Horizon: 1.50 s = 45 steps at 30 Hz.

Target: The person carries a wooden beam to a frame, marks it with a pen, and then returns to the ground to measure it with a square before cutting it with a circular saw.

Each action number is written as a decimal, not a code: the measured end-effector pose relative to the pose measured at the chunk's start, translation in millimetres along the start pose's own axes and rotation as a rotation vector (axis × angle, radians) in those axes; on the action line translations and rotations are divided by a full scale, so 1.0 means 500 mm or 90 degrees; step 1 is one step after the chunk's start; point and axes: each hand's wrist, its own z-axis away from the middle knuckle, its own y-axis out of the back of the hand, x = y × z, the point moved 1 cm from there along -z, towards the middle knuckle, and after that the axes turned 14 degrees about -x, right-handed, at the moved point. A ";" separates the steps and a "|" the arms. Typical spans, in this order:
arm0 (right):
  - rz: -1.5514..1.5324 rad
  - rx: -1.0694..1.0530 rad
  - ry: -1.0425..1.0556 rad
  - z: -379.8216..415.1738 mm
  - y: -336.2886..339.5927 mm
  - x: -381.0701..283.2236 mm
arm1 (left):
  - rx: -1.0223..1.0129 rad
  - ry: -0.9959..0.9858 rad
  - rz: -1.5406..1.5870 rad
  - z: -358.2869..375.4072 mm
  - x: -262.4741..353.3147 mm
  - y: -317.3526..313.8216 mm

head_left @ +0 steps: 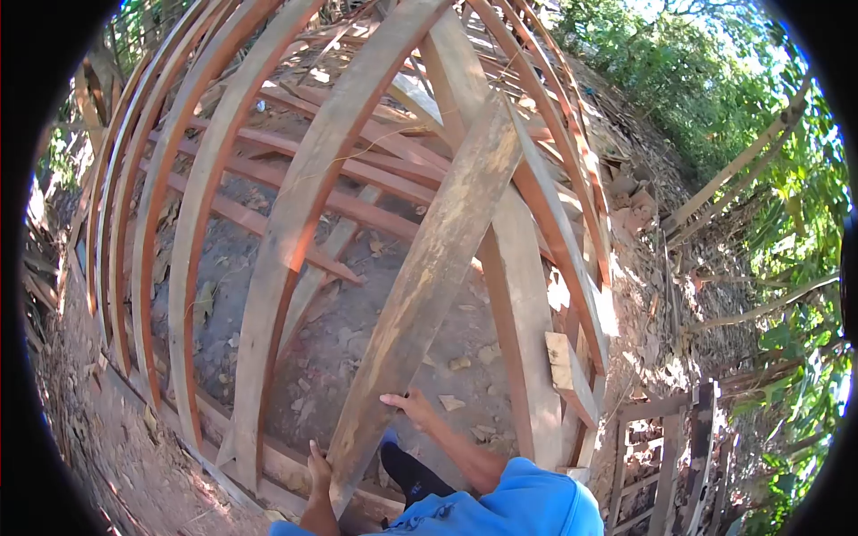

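Observation:
A long, weathered wooden plank (427, 255) with pale, flaking patches slants from low in front of me up to the right, its upper end against the timber frame. My left hand (319, 469) is at the plank's left edge near its lower end, fingers pointing up along it. Higher up, my right hand (411, 408) grips the right edge, with a finger or thumb reaching onto the face. The undersides of both hands are hidden. Just right of the plank stands a broad upright timber (523, 339) of the frame.
Curved wooden ribs (201, 232) stand in a row to the left, with reddish crossbars (349, 210) behind. A short wood block (572, 380) juts out at the right. Stones and dry leaves litter the dirt ground (349, 335). A dark wooden rack (666, 447) and green foliage (661, 89) lie further right.

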 end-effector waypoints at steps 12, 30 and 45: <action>-0.021 -0.006 0.002 -0.038 0.046 0.028 | 0.001 -0.007 0.009 -0.019 0.021 -0.024; -0.113 -0.036 0.020 -0.044 0.040 -0.003 | -0.109 -0.002 -0.116 -0.008 0.040 -0.019; -0.029 -0.130 0.048 -0.030 0.000 -0.020 | -0.002 0.062 0.065 0.067 0.073 0.008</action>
